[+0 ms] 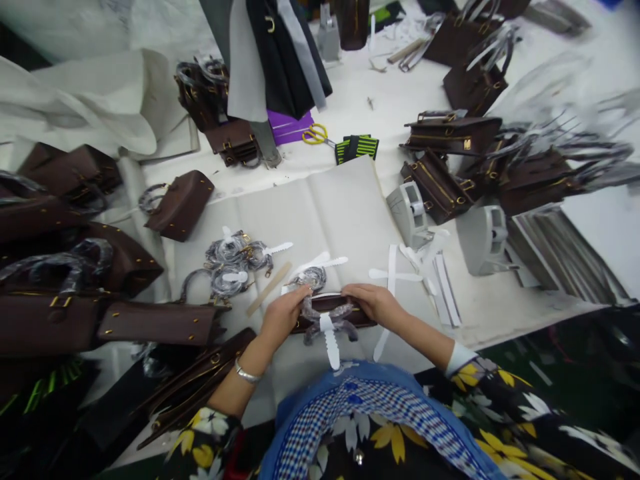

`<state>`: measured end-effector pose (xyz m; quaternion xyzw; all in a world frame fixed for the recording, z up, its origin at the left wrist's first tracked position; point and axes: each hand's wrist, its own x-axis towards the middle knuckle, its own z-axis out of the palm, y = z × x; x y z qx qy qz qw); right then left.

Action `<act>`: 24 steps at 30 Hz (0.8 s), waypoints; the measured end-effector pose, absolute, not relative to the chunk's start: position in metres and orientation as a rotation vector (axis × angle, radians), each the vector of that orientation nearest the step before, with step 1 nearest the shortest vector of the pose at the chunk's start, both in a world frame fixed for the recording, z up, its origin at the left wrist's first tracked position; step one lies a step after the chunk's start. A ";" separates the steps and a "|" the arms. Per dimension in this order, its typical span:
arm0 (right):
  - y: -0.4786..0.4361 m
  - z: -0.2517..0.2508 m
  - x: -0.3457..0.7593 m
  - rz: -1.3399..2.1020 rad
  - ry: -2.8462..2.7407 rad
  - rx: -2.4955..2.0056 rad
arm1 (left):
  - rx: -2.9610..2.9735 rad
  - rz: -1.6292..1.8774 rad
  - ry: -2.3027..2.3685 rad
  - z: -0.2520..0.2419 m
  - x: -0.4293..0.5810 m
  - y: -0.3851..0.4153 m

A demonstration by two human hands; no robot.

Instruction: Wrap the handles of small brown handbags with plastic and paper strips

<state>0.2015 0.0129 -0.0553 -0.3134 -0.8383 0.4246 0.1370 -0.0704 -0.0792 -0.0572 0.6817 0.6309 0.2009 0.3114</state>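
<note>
A small dark brown handbag point(361, 315) stands upright in front of me at the table's near side, seen from above. My left hand point(284, 313) grips its left end, with the fingers along the far rim. At the right end, my right hand point(375, 303) is closed on the same far rim. Between my hands, plastic-wrapped handles point(345, 330) are gathered by a white toothed tie point(331, 341) that hangs toward me. Just beyond the bag lies a coiled, plastic-wrapped strap point(311, 277). My fingertips are partly hidden behind the rim.
Brown handbags crowd the left, including one lying bag point(183, 205). More bags point(435, 187) are piled at right near two grey dispensers point(407, 210). Coiled straps point(227, 260), white ties point(393, 275) and yellow-handled scissors point(316, 134) lie on the table.
</note>
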 end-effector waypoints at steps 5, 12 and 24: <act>0.014 -0.041 0.207 1.423 -2.348 -0.955 | 1.776 0.501 1.657 -0.044 -0.071 -0.084; 0.010 -0.036 0.222 1.213 -2.361 -1.103 | 1.796 0.531 1.860 -0.038 -0.074 -0.101; 0.012 -0.031 0.217 0.865 -2.785 -1.133 | 1.720 0.400 2.050 -0.038 -0.066 -0.105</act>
